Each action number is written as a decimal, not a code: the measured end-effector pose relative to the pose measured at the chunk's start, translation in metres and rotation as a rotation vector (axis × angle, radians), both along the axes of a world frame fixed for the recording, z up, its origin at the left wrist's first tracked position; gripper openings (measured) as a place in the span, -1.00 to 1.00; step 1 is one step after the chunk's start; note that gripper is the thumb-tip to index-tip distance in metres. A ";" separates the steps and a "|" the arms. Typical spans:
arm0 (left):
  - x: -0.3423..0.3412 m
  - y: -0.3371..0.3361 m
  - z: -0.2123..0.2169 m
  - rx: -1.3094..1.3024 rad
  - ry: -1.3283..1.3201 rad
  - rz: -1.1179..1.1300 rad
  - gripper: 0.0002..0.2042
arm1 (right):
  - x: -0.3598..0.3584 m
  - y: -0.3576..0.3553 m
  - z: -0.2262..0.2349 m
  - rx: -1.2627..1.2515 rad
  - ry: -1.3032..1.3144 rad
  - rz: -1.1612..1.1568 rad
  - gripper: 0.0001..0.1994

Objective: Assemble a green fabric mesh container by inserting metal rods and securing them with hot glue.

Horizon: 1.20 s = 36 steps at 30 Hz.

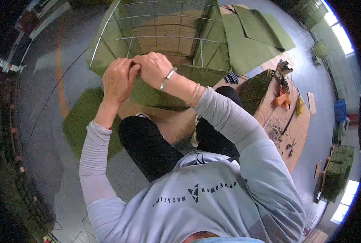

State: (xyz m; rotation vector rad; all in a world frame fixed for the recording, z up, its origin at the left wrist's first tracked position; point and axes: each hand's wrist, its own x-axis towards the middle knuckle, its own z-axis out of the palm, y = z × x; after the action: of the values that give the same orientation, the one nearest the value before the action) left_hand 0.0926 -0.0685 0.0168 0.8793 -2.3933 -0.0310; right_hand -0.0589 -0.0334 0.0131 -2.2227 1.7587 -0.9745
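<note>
- The left hand [118,79] is curled closed, its fingers pinching the upper edge of a sheet of olive-green felt-like fabric [156,94] where it meets the near rim of a silver wire-frame cage [164,38].
- The right hand [154,69] touches the left hand, thumb against knuckles, and is also closed, gripping the same fabric edge at the cage rim; a silver bangle [168,78] and a pale bead bracelet [194,94] sit on its wrist.
- The green fabric hangs from the cage rim towards the person's black-trousered knees [148,146], and more of it lines the cage walls.
- Behind the cage, to its right, flat olive-green fabric panels [253,36] lie overlapped on the grey floor [46,133].
- Right of the cage, a brown cardboard sheet [283,125] on the floor bears an orange hand tool [283,99] and scissors [290,148].
- Further right of the cage, stacked green pieces [338,170] stand by a wall.
- Left of the cage, another green panel [81,121] lies flat on the floor.
</note>
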 end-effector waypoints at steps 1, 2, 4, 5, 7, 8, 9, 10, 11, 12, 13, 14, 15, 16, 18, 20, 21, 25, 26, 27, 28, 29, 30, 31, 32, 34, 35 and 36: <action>-0.002 -0.003 0.002 -0.003 0.004 -0.009 -0.68 | 0.001 -0.005 -0.001 -0.003 0.004 -0.009 -0.85; -0.005 -0.004 0.005 0.058 -0.025 0.010 -0.61 | -0.001 -0.011 -0.003 0.093 -0.032 -0.026 -0.83; -0.010 -0.008 0.010 0.118 -0.057 0.026 -0.54 | -0.013 -0.025 -0.007 0.164 -0.008 0.024 -0.80; -0.011 -0.013 0.013 0.212 -0.147 0.039 -0.46 | -0.017 -0.028 0.002 0.163 -0.011 0.028 -0.80; -0.012 -0.026 0.015 0.306 -0.241 0.062 -0.38 | -0.028 -0.032 0.017 0.435 0.040 0.101 -0.78; -0.010 -0.036 0.015 0.361 -0.367 0.073 -0.34 | -0.032 -0.032 0.022 0.368 -0.006 0.144 -0.77; -0.005 -0.041 0.012 0.417 -0.493 0.085 -0.29 | -0.037 -0.021 0.022 0.247 -0.154 0.087 -0.78; -0.003 -0.039 0.007 0.418 -0.491 0.090 -0.29 | -0.043 -0.002 0.026 0.130 -0.296 0.026 -0.79; -0.002 -0.033 0.006 0.425 -0.227 -0.008 -0.34 | -0.053 0.018 0.028 0.026 -0.220 0.002 -0.80; -0.002 -0.027 0.007 0.423 0.039 -0.106 -0.39 | -0.063 0.036 0.031 -0.079 -0.142 -0.020 -0.81; -0.005 -0.019 0.006 0.420 0.043 -0.099 -0.39 | -0.069 0.054 0.021 -0.128 -0.075 -0.021 -0.82; -0.009 -0.011 0.006 0.238 0.100 -0.141 -0.46 | -0.074 0.065 0.008 -0.179 -0.008 -0.026 -0.82; -0.014 -0.002 0.006 0.058 0.154 -0.186 -0.52 | -0.077 0.069 0.001 -0.180 -0.009 -0.027 -0.82; -0.021 0.008 0.007 0.041 0.182 -0.239 -0.59 | -0.081 0.071 -0.005 -0.260 0.068 0.000 -0.84; -0.036 0.020 0.000 -0.040 0.079 -0.248 -0.59 | -0.082 0.067 -0.009 -0.186 0.125 -0.004 -0.85; -0.045 0.026 0.002 -0.041 -0.006 -0.225 -0.67 | -0.079 0.063 0.002 -0.054 0.106 -0.007 -0.85; -0.047 0.027 0.004 -0.036 -0.008 -0.225 -0.67 | -0.079 0.062 0.007 0.074 0.089 -0.012 -0.86; -0.070 0.020 0.033 0.278 -0.400 -0.138 -0.55 | -0.099 0.049 0.010 0.145 -0.048 0.069 -0.83; -0.075 0.013 0.039 0.412 -0.622 -0.093 -0.45 | -0.100 0.042 0.015 0.281 -0.122 0.091 -0.81; -0.078 0.006 0.037 0.411 -0.623 -0.091 -0.45 | -0.103 0.036 0.019 0.416 -0.197 0.113 -0.79; -0.081 -0.004 0.030 0.425 -0.660 -0.135 -0.40 | -0.109 0.028 0.021 0.535 -0.150 0.142 -0.74; -0.080 -0.012 0.023 0.444 -0.698 -0.177 -0.34 | -0.112 0.025 0.022 0.537 -0.154 0.142 -0.74; -0.077 -0.020 0.017 0.374 -0.564 -0.342 -0.32 | -0.114 0.022 0.023 0.528 -0.165 0.183 -0.75; -0.081 -0.029 0.009 0.380 -0.568 -0.342 -0.32 | -0.116 0.019 0.021 0.523 -0.177 0.223 -0.75; -0.086 -0.038 0.006 0.512 -0.614 -0.258 -0.37 | -0.109 0.011 0.018 0.579 -0.135 0.105 -0.76; -0.081 -0.033 -0.003 0.445 -0.368 -0.224 -0.60 | -0.101 0.031 0.008 0.262 -0.156 -0.015 -0.78; -0.078 -0.017 0.001 0.439 -0.369 -0.225 -0.60 | -0.096 0.045 0.011 -0.067 -0.166 -0.132 -0.79; -0.073 0.003 0.010 0.226 -0.009 -0.250 -0.63 | -0.092 0.062 0.015 -0.166 -0.106 -0.059 -0.84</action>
State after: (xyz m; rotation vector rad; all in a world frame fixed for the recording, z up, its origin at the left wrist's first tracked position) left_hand 0.0192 -0.0653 0.0271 0.6723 -2.5283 -0.4020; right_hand -0.1513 0.0289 0.0276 -2.1785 1.7647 -1.2698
